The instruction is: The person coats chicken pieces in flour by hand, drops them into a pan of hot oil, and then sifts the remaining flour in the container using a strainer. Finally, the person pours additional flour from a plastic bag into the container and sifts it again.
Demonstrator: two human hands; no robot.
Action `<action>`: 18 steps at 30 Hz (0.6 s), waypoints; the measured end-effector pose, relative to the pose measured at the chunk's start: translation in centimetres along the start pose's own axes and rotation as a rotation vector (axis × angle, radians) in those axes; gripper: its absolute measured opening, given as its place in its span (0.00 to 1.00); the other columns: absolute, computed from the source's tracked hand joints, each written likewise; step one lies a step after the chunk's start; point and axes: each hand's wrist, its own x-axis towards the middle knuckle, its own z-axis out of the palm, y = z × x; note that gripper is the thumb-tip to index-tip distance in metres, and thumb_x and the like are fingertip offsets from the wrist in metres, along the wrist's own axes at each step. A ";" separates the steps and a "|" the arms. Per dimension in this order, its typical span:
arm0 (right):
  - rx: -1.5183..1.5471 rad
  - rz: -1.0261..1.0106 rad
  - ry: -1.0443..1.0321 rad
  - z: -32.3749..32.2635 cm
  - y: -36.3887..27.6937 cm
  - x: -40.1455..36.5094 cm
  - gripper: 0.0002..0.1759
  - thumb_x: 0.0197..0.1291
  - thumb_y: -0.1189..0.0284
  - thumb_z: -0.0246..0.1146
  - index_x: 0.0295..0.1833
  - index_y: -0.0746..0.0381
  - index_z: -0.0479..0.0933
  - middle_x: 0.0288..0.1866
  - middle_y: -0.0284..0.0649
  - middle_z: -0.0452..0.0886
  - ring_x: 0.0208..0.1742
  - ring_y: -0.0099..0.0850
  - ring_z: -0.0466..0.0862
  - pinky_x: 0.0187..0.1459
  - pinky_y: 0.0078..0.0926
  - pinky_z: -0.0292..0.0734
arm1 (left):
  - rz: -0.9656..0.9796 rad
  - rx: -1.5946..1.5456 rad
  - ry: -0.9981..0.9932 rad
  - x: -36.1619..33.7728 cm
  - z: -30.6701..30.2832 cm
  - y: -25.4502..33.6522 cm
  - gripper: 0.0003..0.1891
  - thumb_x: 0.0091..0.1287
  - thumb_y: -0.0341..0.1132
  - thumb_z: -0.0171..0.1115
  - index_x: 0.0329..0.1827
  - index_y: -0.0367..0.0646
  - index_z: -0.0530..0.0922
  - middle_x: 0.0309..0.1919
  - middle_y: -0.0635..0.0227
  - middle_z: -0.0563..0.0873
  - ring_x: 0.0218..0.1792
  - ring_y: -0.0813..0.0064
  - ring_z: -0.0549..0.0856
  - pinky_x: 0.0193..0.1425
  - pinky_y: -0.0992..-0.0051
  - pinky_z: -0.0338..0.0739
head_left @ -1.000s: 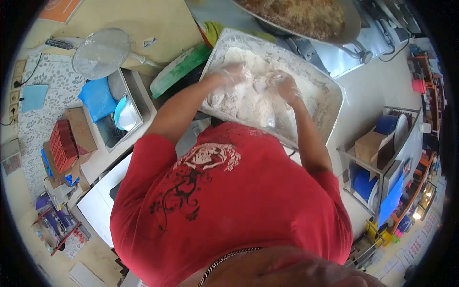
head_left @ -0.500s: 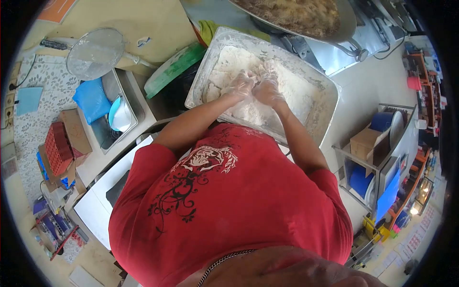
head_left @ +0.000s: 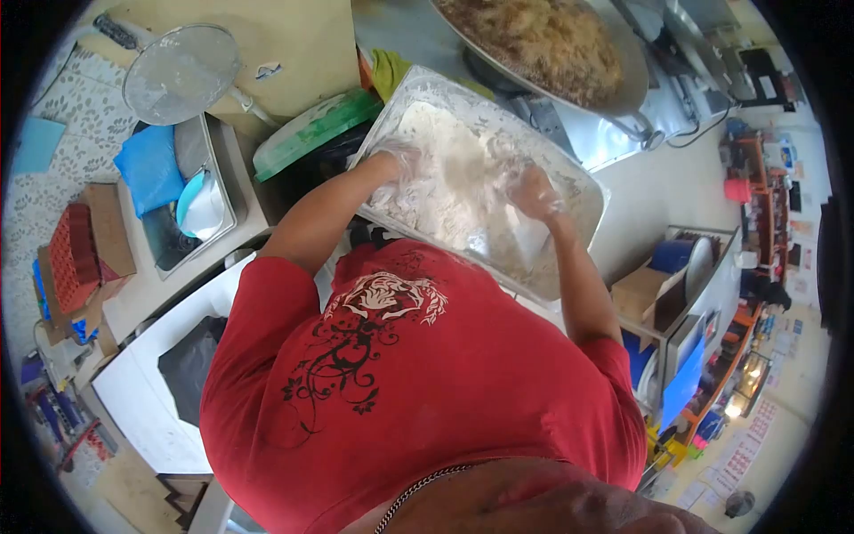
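Note:
A large metal tray in front of my body holds white flour, loose and dusty. My left hand, in a clear plastic glove, is at the tray's left side, over the flour; its fingers are smeared and partly hidden. Over the right part of the flour is my right hand, gloved too and coated with flour. Its fingers point toward the middle, and whether they hold anything is too blurred to tell. A gap of flour lies between the hands.
Behind the tray, a wide pan holds bubbling brown food. Left of it are a green lid, a round sieve and a metal basin with a blue bag. A rack stands right.
My hands were together in the middle of the flour; now they are apart, left hand to the left, right hand to the right and lower. The view has shifted slightly.

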 end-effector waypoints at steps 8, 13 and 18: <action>1.093 0.005 -0.237 -21.8 -5.0 -6.0 0.19 0.52 0.85 0.64 0.52 0.64 0.80 0.57 0.45 0.81 0.58 0.39 0.80 0.61 0.35 0.76 | 0.029 0.019 0.013 -0.2 -0.9 0.2 0.19 0.58 0.42 0.59 0.47 0.40 0.86 0.43 0.50 0.88 0.45 0.53 0.88 0.51 0.58 0.80; 0.980 -0.019 0.012 -31.7 -3.6 -6.1 0.24 0.52 0.74 0.72 0.55 0.64 0.76 0.59 0.42 0.80 0.62 0.35 0.78 0.60 0.38 0.78 | 0.097 0.097 -0.025 -3.3 -4.7 2.5 0.17 0.58 0.41 0.59 0.42 0.39 0.86 0.41 0.49 0.88 0.44 0.53 0.87 0.50 0.58 0.80; 0.011 0.047 0.391 -37.8 -3.3 2.4 0.25 0.55 0.65 0.70 0.56 0.63 0.75 0.60 0.48 0.78 0.58 0.37 0.80 0.57 0.35 0.78 | 0.016 0.034 0.001 -3.9 -4.5 3.0 0.16 0.59 0.41 0.59 0.42 0.40 0.86 0.40 0.49 0.88 0.43 0.53 0.87 0.49 0.58 0.80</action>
